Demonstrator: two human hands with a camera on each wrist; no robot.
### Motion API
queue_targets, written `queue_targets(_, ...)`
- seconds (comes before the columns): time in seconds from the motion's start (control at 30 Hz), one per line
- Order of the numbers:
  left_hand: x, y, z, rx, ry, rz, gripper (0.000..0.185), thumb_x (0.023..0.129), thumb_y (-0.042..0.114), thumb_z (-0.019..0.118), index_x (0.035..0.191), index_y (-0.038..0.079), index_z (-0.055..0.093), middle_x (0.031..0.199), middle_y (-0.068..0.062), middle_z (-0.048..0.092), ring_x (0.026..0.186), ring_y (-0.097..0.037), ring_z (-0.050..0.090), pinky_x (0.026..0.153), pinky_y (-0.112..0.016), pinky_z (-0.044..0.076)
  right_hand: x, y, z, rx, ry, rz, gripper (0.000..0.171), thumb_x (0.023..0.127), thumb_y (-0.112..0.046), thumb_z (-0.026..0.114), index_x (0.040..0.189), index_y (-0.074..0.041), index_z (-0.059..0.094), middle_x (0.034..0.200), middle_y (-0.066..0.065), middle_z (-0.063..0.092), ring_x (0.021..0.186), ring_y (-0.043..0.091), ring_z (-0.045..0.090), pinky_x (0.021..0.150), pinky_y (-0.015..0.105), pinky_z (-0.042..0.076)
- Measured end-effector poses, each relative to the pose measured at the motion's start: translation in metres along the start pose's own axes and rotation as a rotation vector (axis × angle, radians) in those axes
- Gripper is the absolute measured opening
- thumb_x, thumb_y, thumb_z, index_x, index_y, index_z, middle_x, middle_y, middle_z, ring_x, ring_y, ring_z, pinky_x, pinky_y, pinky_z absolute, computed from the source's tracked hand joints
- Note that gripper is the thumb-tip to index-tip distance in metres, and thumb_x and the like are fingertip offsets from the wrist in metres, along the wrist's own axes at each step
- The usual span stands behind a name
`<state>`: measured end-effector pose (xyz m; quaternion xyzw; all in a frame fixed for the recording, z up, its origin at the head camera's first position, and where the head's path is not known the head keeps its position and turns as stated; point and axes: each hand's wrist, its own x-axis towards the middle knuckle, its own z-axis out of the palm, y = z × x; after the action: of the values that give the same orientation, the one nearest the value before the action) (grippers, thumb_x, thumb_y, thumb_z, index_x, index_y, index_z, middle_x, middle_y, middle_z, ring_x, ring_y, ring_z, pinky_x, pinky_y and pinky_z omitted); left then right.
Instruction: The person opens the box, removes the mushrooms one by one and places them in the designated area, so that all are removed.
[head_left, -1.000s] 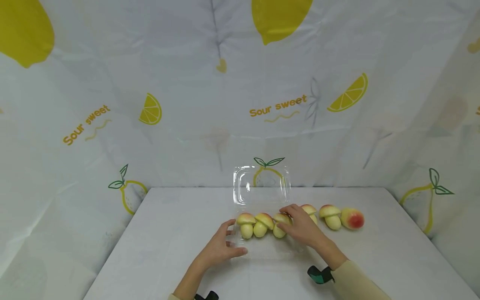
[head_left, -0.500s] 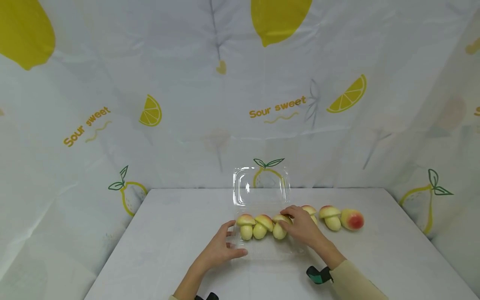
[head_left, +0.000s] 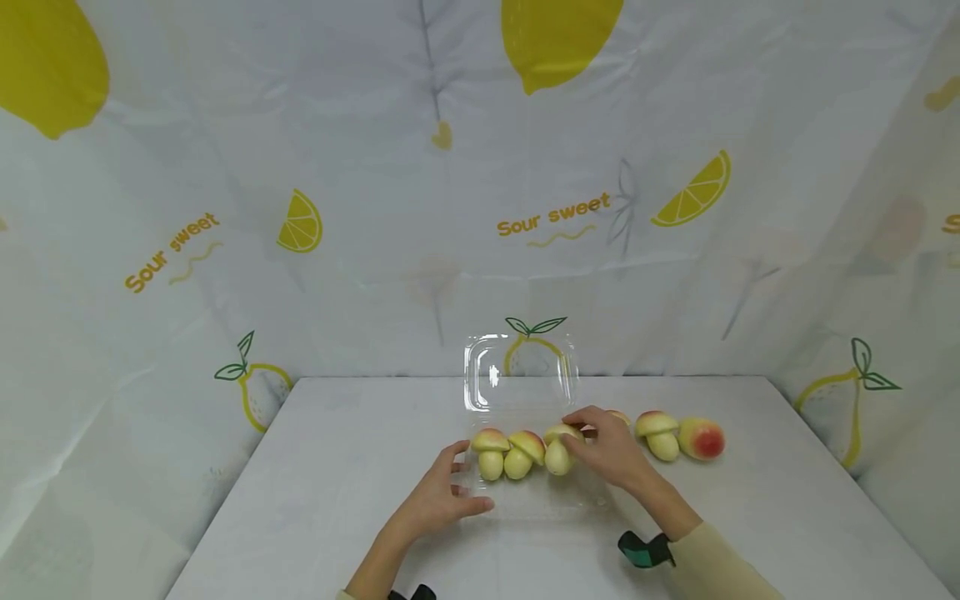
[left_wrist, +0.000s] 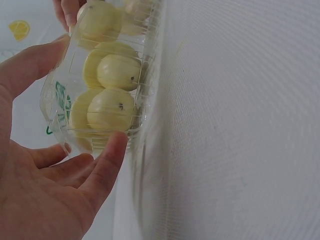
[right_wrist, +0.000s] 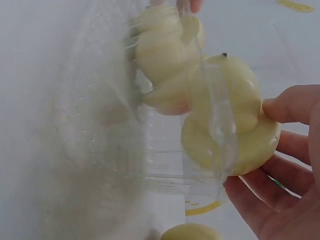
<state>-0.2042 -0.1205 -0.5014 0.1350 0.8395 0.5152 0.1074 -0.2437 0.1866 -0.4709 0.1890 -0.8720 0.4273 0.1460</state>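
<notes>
Lemon-printed cloth hangs all round a white surface (head_left: 337, 467), with "Sour sweet" lettered across it in yellow. A clear plastic box (head_left: 525, 492) sits near the front middle of the surface, its lid (head_left: 521, 371) standing up open at the back.

3 mushroom-shaped pieces line the box: the first mushroom (head_left: 490, 452) at the left end, the second mushroom (head_left: 521, 454) leaning against it, and the third mushroom (head_left: 558, 450) at the right end. The right hand (head_left: 611, 450) has its thumb and fingers curled round that third mushroom's cap; in the right wrist view the box's clear wall (right_wrist: 220, 125) runs across the front of the piece, with the fingers (right_wrist: 295, 107) touching its far side.

The left hand (head_left: 442, 492) holds the box's left end, thumb along the front edge and fingers curved up against the side wall, just beside the first mushroom.

Behind the right hand a fourth mushroom (head_left: 619, 416) is mostly hidden. To the right of it, outside the box, a fifth mushroom (head_left: 660, 433) lies on the surface, touching a red-and-yellow peach (head_left: 703, 439).
</notes>
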Motion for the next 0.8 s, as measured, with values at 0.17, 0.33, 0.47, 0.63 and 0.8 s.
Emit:
queue_targets(0.17, 0.0, -0.001, 0.0, 0.006, -0.002, 0.002, 0.097, 0.081, 0.033, 0.087, 0.156, 0.009, 0.03, 0.145, -0.027, 0.047, 0.11, -0.037, 0.063, 0.088, -0.052, 0.054, -0.002, -0.006, -0.009, 0.024, 0.008, -0.003, 0.017, 0.086, -0.004, 0.077, 0.103, -0.002, 0.075, 0.099, 0.003, 0.072, 0.093, 0.022, 0.067, 0.081, 0.036, 0.059)
queue_targets(0.33, 0.0, 0.0, -0.001, 0.004, -0.004, 0.008, 0.096, 0.082, 0.032, 0.086, 0.156, 0.008, 0.029, 0.145, -0.028, 0.046, 0.11, -0.037, 0.063, 0.088, -0.052, 0.054, -0.005, -0.011, -0.019, 0.035, 0.042, -0.013, 0.017, 0.085, -0.003, 0.078, 0.102, -0.002, 0.074, 0.099, 0.004, 0.072, 0.092, 0.02, 0.067, 0.081, 0.041, 0.059)
queue_targets(0.47, 0.0, 0.001, -0.001, -0.003, -0.003, 0.009, 0.097, 0.081, 0.032, 0.086, 0.156, 0.008, 0.029, 0.145, -0.028, 0.046, 0.11, -0.038, 0.062, 0.088, -0.051, 0.054, -0.01, -0.012, -0.028, 0.023, 0.048, -0.025, 0.018, 0.086, -0.003, 0.079, 0.103, -0.003, 0.074, 0.1, 0.003, 0.072, 0.093, 0.02, 0.067, 0.084, 0.043, 0.059)
queue_targets(0.63, 0.0, 0.001, -0.001, -0.006, -0.003, 0.007, 0.098, 0.081, 0.033, 0.087, 0.156, 0.008, 0.029, 0.144, -0.028, 0.047, 0.109, -0.037, 0.063, 0.087, -0.051, 0.054, -0.017, -0.01, -0.04, -0.015, 0.057, -0.062, 0.019, 0.086, -0.004, 0.079, 0.104, -0.004, 0.074, 0.101, 0.001, 0.072, 0.093, 0.019, 0.067, 0.083, 0.04, 0.059)
queue_targets(0.8, -0.001, 0.002, -0.001, -0.003, -0.004, 0.008, 0.098, 0.081, 0.033, 0.087, 0.156, 0.008, 0.029, 0.144, -0.028, 0.047, 0.109, -0.037, 0.063, 0.086, -0.05, 0.054, -0.021, -0.005, -0.051, -0.068, 0.089, -0.115, 0.019, 0.084, -0.003, 0.08, 0.103, -0.005, 0.075, 0.099, 0.0, 0.073, 0.09, 0.011, 0.065, 0.08, 0.023, 0.057)
